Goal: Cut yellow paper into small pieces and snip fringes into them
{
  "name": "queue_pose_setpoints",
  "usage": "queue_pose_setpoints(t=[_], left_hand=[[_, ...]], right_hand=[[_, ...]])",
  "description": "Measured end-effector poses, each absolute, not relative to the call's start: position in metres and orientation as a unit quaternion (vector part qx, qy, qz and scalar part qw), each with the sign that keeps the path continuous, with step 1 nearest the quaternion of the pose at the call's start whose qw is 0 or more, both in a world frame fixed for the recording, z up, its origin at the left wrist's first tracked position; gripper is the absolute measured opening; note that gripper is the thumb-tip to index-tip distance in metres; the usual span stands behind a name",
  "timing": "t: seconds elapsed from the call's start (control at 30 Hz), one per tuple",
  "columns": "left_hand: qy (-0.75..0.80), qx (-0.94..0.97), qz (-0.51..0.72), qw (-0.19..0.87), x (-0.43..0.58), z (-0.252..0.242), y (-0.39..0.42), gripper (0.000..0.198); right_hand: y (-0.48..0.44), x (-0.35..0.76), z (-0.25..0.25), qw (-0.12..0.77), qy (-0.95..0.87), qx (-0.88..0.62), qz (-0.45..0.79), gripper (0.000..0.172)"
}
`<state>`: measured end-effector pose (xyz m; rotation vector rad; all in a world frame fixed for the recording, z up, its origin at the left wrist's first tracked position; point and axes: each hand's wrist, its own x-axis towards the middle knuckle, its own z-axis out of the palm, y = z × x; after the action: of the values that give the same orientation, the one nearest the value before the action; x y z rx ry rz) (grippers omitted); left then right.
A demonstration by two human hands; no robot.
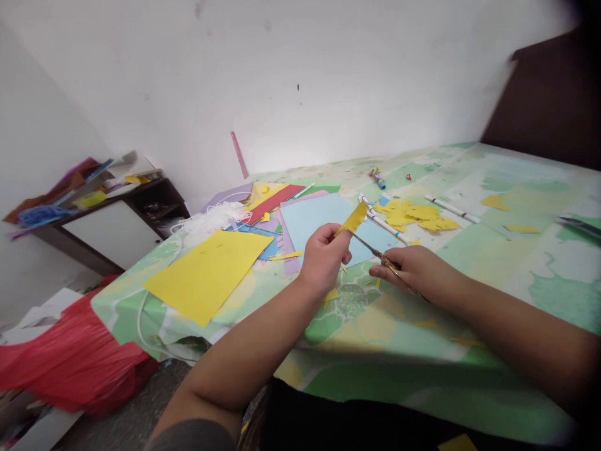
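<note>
Above the near part of the table, my left hand (325, 254) pinches a small piece of yellow paper (354, 218), which sticks up past the fingertips. A pair of scissors (373, 250) is in my right hand (417, 270), its fingers closed round the handles. The blades point up and left and meet the lower edge of the yellow piece. Whether they are parted I cannot tell. Beyond my hands lie a light blue sheet (314, 216) and a heap of cut yellow pieces (413, 214). A large yellow sheet (211, 272) rests left of my left hand.
A patterned green tablecloth (493, 294) covers the table. White string (216, 216), a red strip (277, 203), white pens (453, 208) and a small blue tube (377, 179) lie on it. At the left are a cabinet (117, 235) and a red plastic bag (79, 357).
</note>
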<state>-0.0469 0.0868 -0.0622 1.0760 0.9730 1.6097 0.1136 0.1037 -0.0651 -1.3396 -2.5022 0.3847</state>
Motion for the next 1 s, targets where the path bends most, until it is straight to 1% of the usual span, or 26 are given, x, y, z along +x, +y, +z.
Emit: queue_pose_setpoints(t=[0.2, 0.57, 0.87, 1.0], left_hand=[[0.398, 0.449, 0.657, 0.457, -0.0476, -0.0642, 0.0873, 0.011], [0.371, 0.445, 0.666, 0.470, -0.0479, -0.0649, 0.0870, 0.010], [0.374, 0.430, 0.666, 0.482, -0.0487, -0.0615, 0.0849, 0.009], [0.367, 0.413, 0.679, 0.483, -0.0496, -0.0587, 0.0839, 0.010]], right_hand=[[0.1066, 0.1143, -0.0690, 0.144, -0.866, -0.461, 0.129, 0.049], [0.1053, 0.1137, -0.0672, 0.141, -0.867, -0.460, 0.133, 0.049], [0.1052, 0.1132, -0.0683, 0.144, -0.861, -0.464, 0.151, 0.047], [0.1039, 0.1143, -0.0687, 0.159, -0.858, -0.463, 0.158, 0.046]])
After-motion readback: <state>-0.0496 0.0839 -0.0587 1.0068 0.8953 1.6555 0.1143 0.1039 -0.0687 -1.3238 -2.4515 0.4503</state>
